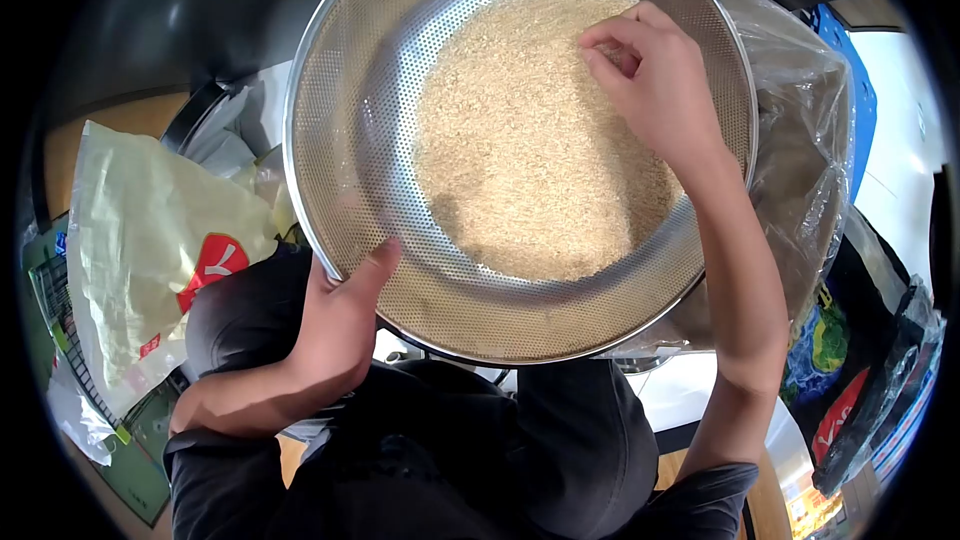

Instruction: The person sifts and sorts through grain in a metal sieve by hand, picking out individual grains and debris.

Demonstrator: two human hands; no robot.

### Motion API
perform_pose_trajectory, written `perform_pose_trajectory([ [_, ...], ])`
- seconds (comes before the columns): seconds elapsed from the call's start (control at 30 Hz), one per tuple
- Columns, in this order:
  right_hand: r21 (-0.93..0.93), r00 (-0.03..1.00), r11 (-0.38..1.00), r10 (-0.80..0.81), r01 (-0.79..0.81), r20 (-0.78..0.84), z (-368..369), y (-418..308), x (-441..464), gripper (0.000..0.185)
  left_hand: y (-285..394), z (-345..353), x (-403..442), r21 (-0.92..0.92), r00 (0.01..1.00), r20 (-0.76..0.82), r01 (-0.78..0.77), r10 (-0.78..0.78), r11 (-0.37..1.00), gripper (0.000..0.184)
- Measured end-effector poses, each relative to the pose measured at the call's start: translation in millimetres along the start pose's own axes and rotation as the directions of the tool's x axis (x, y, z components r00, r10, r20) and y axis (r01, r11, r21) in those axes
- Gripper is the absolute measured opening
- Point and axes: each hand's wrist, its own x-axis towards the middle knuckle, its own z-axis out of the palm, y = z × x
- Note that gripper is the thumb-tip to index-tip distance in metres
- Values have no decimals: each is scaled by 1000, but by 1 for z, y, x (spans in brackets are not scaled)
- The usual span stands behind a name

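A wide metal colander (385, 160) with small holes all over its wall sits above my lap. Pale, uncooked rice (530, 140) is spread in a broad layer over its bottom. My left hand (340, 320) grips the colander's near left rim, its thumb laid over the inner wall and its fingers hidden underneath. Over the far right part of the rice is my right hand (650, 75), thumb and fingertips pinched together. Whatever lies between those fingertips, if anything, is too small to make out. Shadow from the right arm falls across the grains.
A pale yellow plastic bag (150, 250) with a red logo stands at the left, near a wire rack (70, 315). Clear plastic sheeting (800, 130) lies beside the colander on the right. A dark printed bag (850, 360) is at the lower right.
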Motion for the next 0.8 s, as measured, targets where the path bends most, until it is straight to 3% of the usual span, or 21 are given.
perform_pose_trajectory([
  [0.57, -25, 999, 999, 39, -40, -33, 4, 6, 2, 16, -2, 0, -3, -17, 999, -26, 27, -27, 999, 38],
  [0.63, -42, 997, 999, -36, 34, -68, 8, 11, 1, 18, -1, 0, -3, -11, 999, -45, 30, -31, 999, 37],
  [0.8, -51, 997, 998, -40, 36, -73, 10, 14, 1, 18, -2, -1, -3, -17, 1000, -20, 22, -22, 1000, 37],
])
